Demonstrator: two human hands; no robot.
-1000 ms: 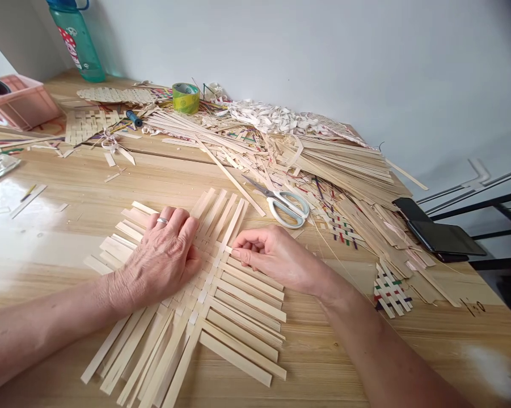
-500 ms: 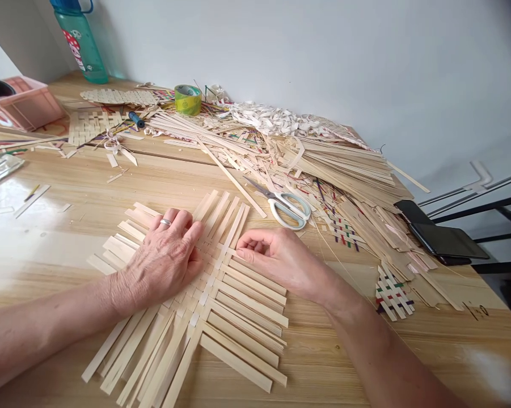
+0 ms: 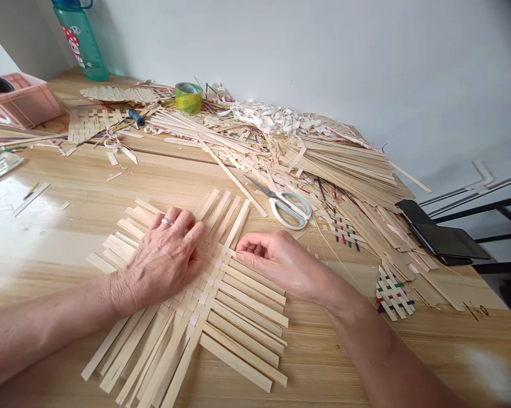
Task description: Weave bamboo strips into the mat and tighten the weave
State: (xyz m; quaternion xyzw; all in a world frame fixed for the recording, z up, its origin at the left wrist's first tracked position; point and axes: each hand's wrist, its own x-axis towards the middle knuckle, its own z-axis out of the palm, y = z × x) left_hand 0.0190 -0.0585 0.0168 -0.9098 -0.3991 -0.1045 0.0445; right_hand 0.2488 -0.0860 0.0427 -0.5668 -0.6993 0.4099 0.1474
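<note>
A half-woven mat of pale wood strips [image 3: 202,297] lies on the wooden table, its loose strip ends spreading out on all sides. My left hand [image 3: 165,252], with a ring on one finger, presses on the weave from above. Its fingers are bent and close together, and the fingertips are partly hidden. At the upper right edge of the weave my right hand [image 3: 272,260] is closed, thumb and forefinger pinching the end of a pale wood strip [image 3: 233,252]. Further strips stick out below that hand. Scissors with white handles [image 3: 288,208] lie just beyond it.
Behind lie heaps of loose strips [image 3: 344,167], white shavings [image 3: 267,118] and a tape roll [image 3: 189,98]. A pink basket [image 3: 29,102] and a teal bottle [image 3: 83,45] stand at the left back. Small woven pieces [image 3: 393,292] and a black phone [image 3: 446,238] are at the right.
Both hands are almost where they were, still on the mat. An upright strip end just above my right fingers has shifted slightly up.
</note>
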